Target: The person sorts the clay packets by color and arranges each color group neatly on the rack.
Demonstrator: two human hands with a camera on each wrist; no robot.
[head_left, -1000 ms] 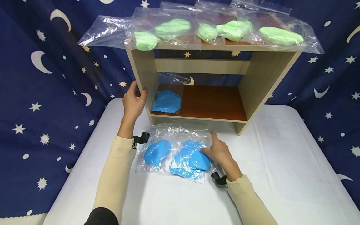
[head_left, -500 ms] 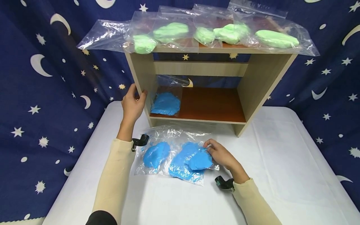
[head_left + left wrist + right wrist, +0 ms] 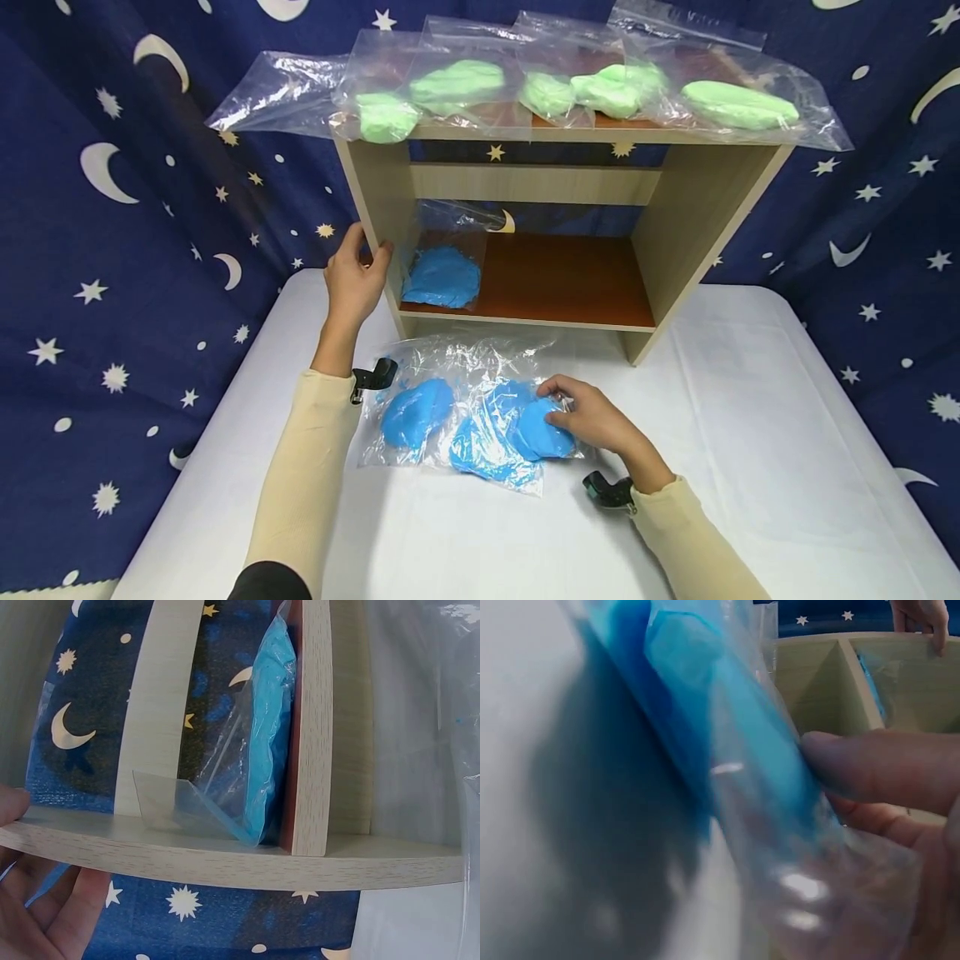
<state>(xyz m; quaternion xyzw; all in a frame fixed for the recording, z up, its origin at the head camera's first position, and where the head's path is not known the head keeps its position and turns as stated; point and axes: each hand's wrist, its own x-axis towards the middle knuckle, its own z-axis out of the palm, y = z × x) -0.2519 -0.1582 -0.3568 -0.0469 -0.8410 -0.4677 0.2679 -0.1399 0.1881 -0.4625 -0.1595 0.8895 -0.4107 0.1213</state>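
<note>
My left hand (image 3: 352,279) grips the left side panel of a small wooden shelf unit (image 3: 381,192). In the left wrist view the thumb lies inside the panel and the fingers (image 3: 52,907) outside it. My right hand (image 3: 600,421) pinches the right edge of a clear bag with a flat blue clay-like lump (image 3: 543,433). Up close in the right wrist view, the bag (image 3: 757,750) tilts up with its plastic between thumb and fingers. Further bags with blue lumps (image 3: 417,412) lie beside and under it on the white table.
On the lower board (image 3: 566,279) one bag with a blue lump (image 3: 442,277) stands at the left. Several clear bags with pale green lumps (image 3: 738,104) lie along the unit's top, some overhanging its edge. A dark blue star-patterned curtain (image 3: 172,250) hangs behind.
My right hand has gone from spread at the bags' right side to pinching the rightmost bag, whose blue lump has shifted and tilted. The left hand keeps its grip on the panel.
</note>
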